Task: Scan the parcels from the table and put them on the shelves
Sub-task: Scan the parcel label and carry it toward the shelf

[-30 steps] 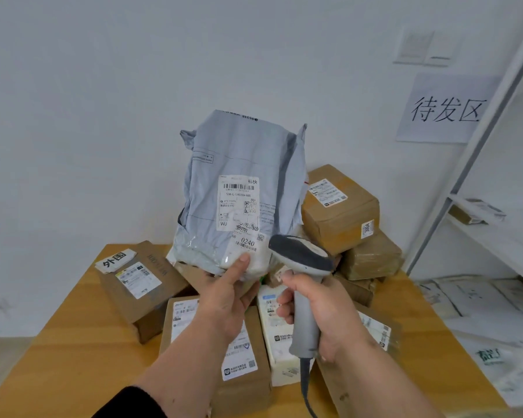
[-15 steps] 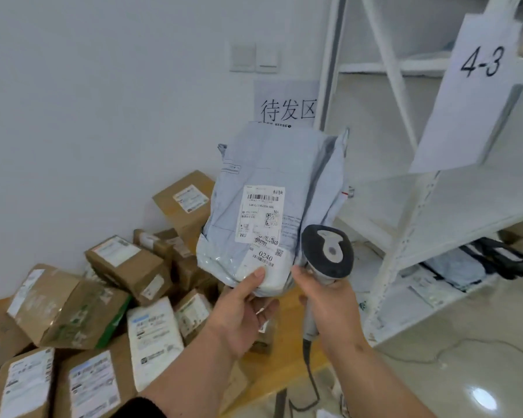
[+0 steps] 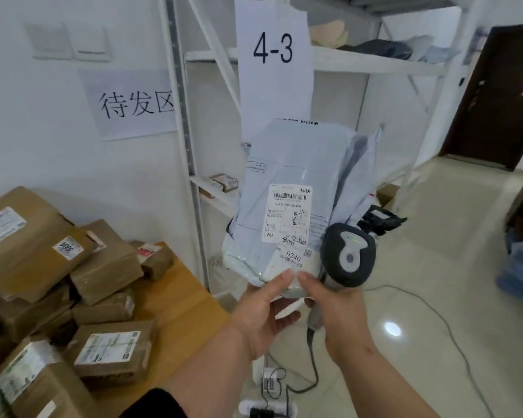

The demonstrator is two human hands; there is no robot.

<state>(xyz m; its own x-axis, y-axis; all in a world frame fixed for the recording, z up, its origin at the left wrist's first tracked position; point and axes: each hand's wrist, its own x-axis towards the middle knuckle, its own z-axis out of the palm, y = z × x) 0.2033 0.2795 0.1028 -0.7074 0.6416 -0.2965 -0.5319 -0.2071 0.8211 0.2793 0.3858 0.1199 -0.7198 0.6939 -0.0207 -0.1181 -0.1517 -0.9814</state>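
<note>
In front of the white shelf rack [image 3: 191,164], the left hand [image 3: 264,312] grips the grey mailer bag [image 3: 296,176] by its lower edge, label facing the camera. The right hand [image 3: 337,315] is closed around the scanner [image 3: 349,254], just beside the bag.

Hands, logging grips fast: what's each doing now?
Left hand: shut on the grey plastic mailer bag.
Right hand: shut on the grey handheld barcode scanner.

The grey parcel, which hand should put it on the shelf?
Left, probably. The left hand grips the grey parcel by its bottom edge, while the right hand holds the scanner, its thumb only touching the parcel.
</note>
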